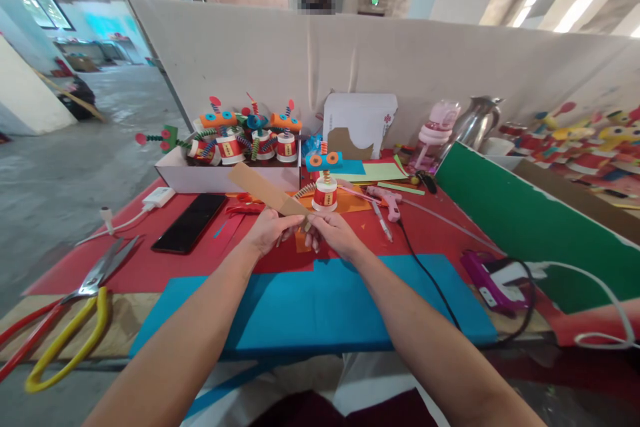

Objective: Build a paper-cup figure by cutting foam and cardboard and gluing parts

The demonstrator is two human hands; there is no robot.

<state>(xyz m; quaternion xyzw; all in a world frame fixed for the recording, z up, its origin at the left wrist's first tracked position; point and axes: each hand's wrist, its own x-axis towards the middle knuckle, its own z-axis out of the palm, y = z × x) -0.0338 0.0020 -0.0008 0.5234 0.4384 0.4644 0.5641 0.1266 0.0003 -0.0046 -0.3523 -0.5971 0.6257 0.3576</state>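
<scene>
Both my hands meet over the red-covered table, at a strip of tan card (265, 192). My left hand (274, 228) pinches the strip near its lower end, and my right hand (331, 233) grips that end too, thumbs almost touching. The strip slants up to the left. Just beyond my hands stands a paper-cup figure (325, 190) with a blue tube head, orange ring eyes and a coiled paper neck. Red-handled scissors (244, 205) lie left of the strip, partly hidden. A pink glue gun (386, 200) and a pen (382, 221) lie right of the figure.
A white box (225, 179) holds several similar cup figures. A black phone (190, 223) and large shears (93, 283) lie left; a purple power strip (493, 280) and a green-sided box (530, 227) stand right. Blue card (320, 307) covers the front edge. A white partition (240, 47) rises behind.
</scene>
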